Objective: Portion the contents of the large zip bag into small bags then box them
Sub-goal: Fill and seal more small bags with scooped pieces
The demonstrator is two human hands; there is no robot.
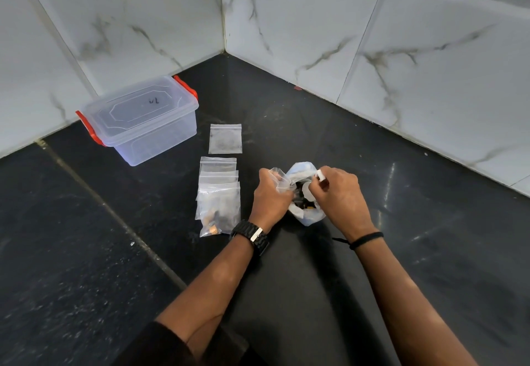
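Sitting upper left on glossy black counter (pixel 372 222): clear lidded box (pixel 140 120), red latches. Left hand (pixel 269 196) gripping crinkly small bag (pixel 279 180); right hand (pixel 337 190) pinching white piece (pixel 320 175) over large zip bag (pixel 304 212).

The open large zip bag (pixel 305 193) of dark and white bits sits between both hands' fingers, a crumpled clear small bag (pixel 279 180) pinched just left of it.

A faint dark handwritten mark, not clearly legible, sits on the box lid (pixel 143 105).
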